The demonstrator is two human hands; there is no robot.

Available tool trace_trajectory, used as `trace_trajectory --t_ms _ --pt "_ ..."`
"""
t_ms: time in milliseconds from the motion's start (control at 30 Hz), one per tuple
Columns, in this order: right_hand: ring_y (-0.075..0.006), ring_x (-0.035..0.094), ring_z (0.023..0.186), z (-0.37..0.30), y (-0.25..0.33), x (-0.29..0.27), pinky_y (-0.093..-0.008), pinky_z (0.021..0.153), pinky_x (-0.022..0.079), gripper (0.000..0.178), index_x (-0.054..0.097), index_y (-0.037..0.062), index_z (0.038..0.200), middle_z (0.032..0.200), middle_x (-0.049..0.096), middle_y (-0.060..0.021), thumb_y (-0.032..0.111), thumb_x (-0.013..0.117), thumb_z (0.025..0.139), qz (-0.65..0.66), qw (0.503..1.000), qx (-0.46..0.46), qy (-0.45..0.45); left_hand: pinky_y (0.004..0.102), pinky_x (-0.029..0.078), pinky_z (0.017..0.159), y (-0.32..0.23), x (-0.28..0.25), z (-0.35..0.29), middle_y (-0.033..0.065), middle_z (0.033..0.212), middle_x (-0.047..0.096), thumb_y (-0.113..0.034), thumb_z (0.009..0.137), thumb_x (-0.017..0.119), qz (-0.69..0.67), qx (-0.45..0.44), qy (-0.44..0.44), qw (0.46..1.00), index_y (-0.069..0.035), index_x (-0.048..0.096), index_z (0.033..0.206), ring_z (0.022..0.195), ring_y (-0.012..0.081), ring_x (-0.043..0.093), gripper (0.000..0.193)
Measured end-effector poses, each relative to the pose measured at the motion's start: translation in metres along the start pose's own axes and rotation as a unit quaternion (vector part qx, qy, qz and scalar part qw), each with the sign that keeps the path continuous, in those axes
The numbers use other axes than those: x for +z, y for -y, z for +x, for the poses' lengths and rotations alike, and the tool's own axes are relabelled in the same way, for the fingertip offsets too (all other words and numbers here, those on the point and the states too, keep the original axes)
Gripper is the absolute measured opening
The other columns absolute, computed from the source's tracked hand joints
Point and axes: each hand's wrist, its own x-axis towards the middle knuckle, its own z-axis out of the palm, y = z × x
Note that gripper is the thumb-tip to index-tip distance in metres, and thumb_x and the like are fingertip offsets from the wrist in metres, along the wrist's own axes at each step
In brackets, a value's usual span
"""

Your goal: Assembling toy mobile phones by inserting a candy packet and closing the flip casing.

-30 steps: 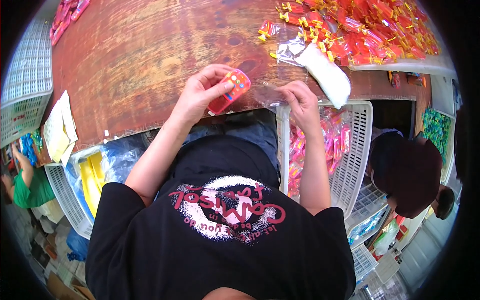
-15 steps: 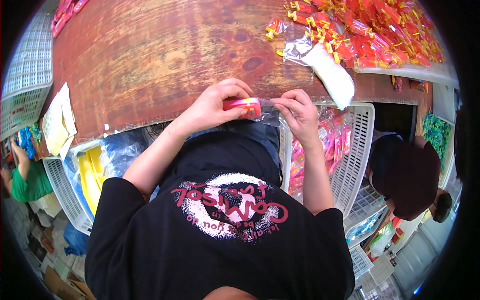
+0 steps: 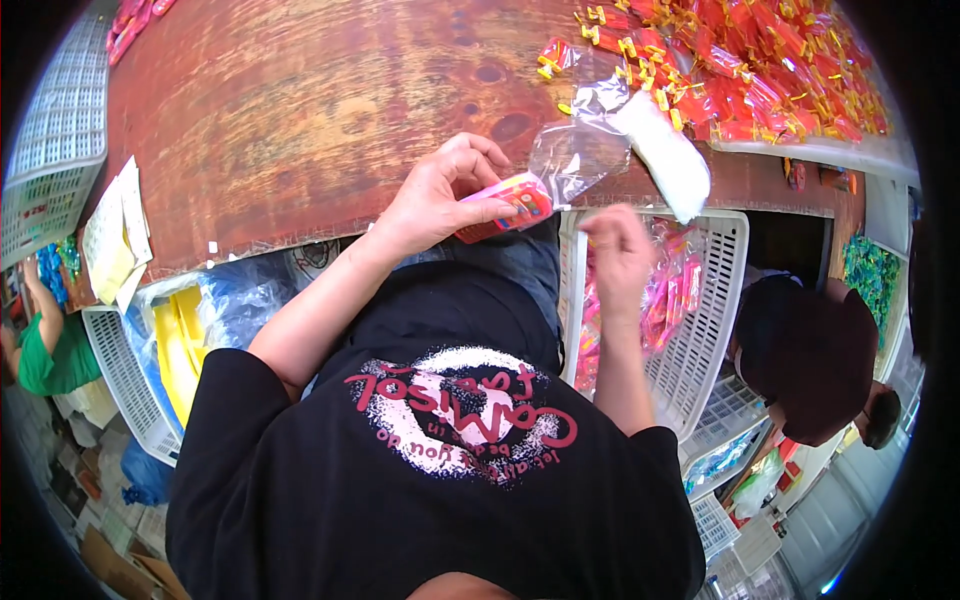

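Note:
My left hand (image 3: 445,196) grips a pink-and-red piece with a rounded end (image 3: 522,203), thumb on top and fingers behind it. I cannot make out its exact kind. A clear plastic bag (image 3: 580,160) stands open and loose off its right end, above the table's near edge. My right hand (image 3: 620,250) is apart from the bag, over the white crate (image 3: 722,290) beside me. Its fingers look curled but are smeared by motion. Pink packed pieces (image 3: 675,290) lie in that crate, below the hand.
A white stack of thin bags (image 3: 665,155) lies on the wooden table (image 3: 330,120). Red-and-yellow wrapped pieces (image 3: 760,70) are heaped at the far right. Paper sheets (image 3: 120,235) hang at the left edge, near a white basket (image 3: 55,150). Another person (image 3: 810,350) is at the right.
My right hand has let go of the clear bag and moved down and right. The bag now flares upward from the piece, which my left hand has tilted.

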Motion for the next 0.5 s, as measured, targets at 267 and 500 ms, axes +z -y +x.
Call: trace_trajectory --t_ms 267,500 --pt "-0.0110 0.062 0.091 0.007 0.000 0.036 -0.0270 0.085 0.048 0.020 0.064 0.0004 0.108 0.101 0.067 -0.0051 0.011 0.066 0.092 0.404 0.888 0.207 -0.067 0.0332 0.047 0.096 -0.012 0.020 -0.006 0.0075 0.113 0.056 -0.009 0.078 0.077 0.083 0.005 0.080 0.993 -0.004 0.054 0.127 0.112 0.0178 0.056 0.055" --pt "-0.0135 0.060 0.104 -0.017 0.010 0.050 -0.0301 0.096 0.044 0.034 0.061 0.0020 0.118 0.114 0.064 -0.0053 0.012 0.071 0.087 0.353 0.902 0.244 0.043 0.0314 0.052 0.083 -0.013 0.021 -0.006 0.0108 0.106 0.066 -0.006 0.079 0.075 0.080 -0.038 0.039 0.995 -0.005 0.051 0.134 0.096 0.0167 0.064 0.060"
